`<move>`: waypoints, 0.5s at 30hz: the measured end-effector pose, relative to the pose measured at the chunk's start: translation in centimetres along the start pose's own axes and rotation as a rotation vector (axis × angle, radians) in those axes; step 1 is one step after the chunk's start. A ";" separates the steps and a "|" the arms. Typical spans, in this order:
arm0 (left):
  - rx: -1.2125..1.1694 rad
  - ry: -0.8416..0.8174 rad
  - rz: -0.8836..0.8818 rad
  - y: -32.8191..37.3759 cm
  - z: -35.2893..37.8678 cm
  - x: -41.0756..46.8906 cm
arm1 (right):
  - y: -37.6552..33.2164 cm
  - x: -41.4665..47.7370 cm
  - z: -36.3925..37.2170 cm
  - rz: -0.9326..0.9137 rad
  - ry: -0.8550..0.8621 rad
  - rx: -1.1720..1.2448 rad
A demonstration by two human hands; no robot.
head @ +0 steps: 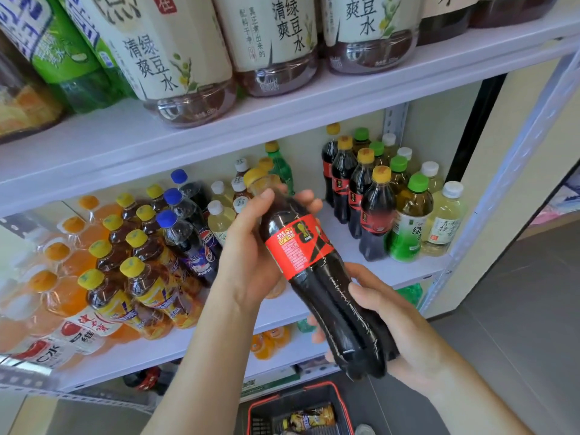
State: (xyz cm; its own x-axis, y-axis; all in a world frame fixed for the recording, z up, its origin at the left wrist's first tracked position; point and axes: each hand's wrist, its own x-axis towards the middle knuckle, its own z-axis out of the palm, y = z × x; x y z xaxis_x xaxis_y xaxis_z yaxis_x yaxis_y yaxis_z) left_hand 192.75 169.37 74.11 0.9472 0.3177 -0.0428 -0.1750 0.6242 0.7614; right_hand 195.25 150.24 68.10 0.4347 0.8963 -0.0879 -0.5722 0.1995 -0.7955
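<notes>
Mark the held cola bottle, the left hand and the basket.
cola bottle [298, 243], head view, on its red label.
left hand [248, 246], head view, middle of the hand.
basket [314, 387], head view, on its red rim.

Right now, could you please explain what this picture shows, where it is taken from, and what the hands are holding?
There is no machine here: a person wears a camera on the head, looking down at their own hands. The left hand holds a cola bottle around its upper part, and the right hand holds its lower end. The bottle is tilted, its top end toward the shelf. That shelf carries more cola bottles, green-capped bottles and orange drinks. Below the hands is a basket.
</notes>
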 end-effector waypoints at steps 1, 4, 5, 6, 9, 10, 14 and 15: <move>-0.047 -0.032 0.016 -0.1 0.0 0.0 | 0.2 0.2 -0.1 0.006 -0.045 0.039; -0.059 -0.047 0.074 -0.1 0.3 0.2 | 0.8 0.7 -0.4 0.039 0.020 -0.044; -0.030 -0.030 0.093 0.1 0.4 0.1 | 1.0 0.9 -0.5 0.033 0.073 -0.119; 0.016 -0.004 0.120 0.2 0.5 0.0 | 1.1 1.0 -0.5 0.007 0.113 -0.197; 0.211 0.140 0.240 0.5 0.9 0.0 | 1.4 1.0 0.0 -0.139 0.246 -0.433; 0.260 0.209 0.273 0.6 1.1 0.0 | 1.7 1.0 0.1 -0.189 0.303 -0.552; 0.330 0.345 0.320 0.6 1.7 0.0 | 3.2 1.3 0.2 -0.341 0.448 -0.971; 0.349 0.349 0.317 0.5 1.9 -0.1 | 3.3 1.4 0.2 -0.363 0.450 -0.985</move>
State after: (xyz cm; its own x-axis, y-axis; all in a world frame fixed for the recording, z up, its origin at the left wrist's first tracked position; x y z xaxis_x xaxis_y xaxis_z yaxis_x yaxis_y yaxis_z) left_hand 193.06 168.29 75.69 0.7082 0.7038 0.0565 -0.2808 0.2073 0.9371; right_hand 193.81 152.27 65.46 0.7867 0.5861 0.1941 0.3458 -0.1579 -0.9249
